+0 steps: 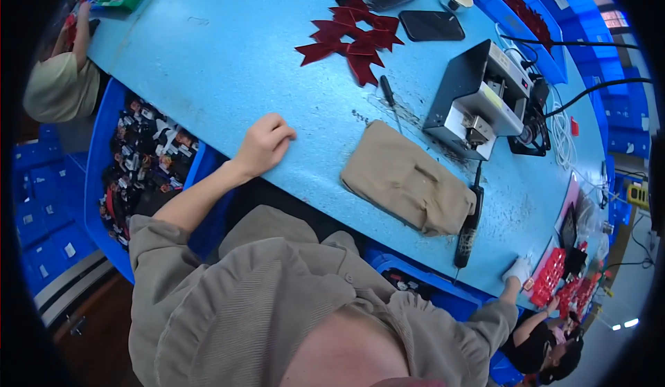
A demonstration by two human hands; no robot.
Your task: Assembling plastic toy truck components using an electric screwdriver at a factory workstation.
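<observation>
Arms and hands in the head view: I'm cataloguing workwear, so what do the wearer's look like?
The left sleeve and right sleeve are loose, plain grey-brown and stop short of the wrists. The left hand is bare, with no ring visible. The right hand seems to wear a white glove, though it shows too small to be sure.

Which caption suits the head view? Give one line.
Left hand at a blue table with red bows and brown cloth.
</observation>
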